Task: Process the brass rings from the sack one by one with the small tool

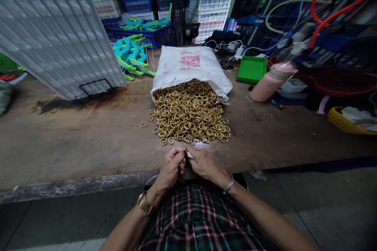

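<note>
In the head view, the left hand (170, 167) pinches a gold ring (180, 163) at the near edge of the tabletop (103, 141), and the right hand (204, 162), just beside it, is closed on a small pale tool (190, 156), its shape mostly hidden and hard to tell; beyond the hands, loose gold rings (188, 119) spill from a white sack (171, 62), left of a pink bottle (262, 87)
</note>
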Available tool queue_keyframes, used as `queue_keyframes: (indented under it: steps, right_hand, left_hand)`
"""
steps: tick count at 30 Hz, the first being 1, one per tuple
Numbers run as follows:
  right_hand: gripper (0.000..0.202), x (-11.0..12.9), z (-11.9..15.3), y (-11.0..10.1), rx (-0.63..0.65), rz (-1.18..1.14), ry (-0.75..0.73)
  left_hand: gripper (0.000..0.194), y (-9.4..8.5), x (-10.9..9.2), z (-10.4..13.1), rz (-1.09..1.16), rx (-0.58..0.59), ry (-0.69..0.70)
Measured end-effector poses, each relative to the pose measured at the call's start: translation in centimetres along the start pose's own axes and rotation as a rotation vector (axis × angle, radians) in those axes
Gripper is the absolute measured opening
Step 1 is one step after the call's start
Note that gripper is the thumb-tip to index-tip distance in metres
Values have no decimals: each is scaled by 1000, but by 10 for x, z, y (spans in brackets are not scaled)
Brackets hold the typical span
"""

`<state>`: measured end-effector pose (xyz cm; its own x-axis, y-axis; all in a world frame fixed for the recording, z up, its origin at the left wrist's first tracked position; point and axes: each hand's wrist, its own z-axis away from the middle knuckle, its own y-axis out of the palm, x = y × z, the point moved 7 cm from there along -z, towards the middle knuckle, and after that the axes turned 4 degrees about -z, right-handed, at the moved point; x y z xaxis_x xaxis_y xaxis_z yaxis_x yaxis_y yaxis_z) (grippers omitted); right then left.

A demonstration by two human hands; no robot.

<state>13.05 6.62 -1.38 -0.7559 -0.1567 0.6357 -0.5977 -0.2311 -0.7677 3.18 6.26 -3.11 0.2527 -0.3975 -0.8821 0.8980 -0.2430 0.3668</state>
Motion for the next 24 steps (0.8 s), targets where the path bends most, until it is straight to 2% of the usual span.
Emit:
queue_keyframes:
  steps: [8,13,18,21,24]
  right_hand:
    - [23,3,2,3,19,122,-33]
    - [25,-3,-1,4,39,179,6]
    - [19,-6,-11,4,20,254,51]
    - [21,1,-21,9,-2,258,-6]
    - [30,13,-35,17,-9,272,-56]
  left_hand:
    - [28,-5,-3,2,-253,-65,37]
    - [32,-1,-7,12,-263,-51,0]
    - [29,17,-10,25,-67,130,-37]
    - [32,13,-7,26,161,115,-113]
    - [33,-3,-3,28,262,52,-163]
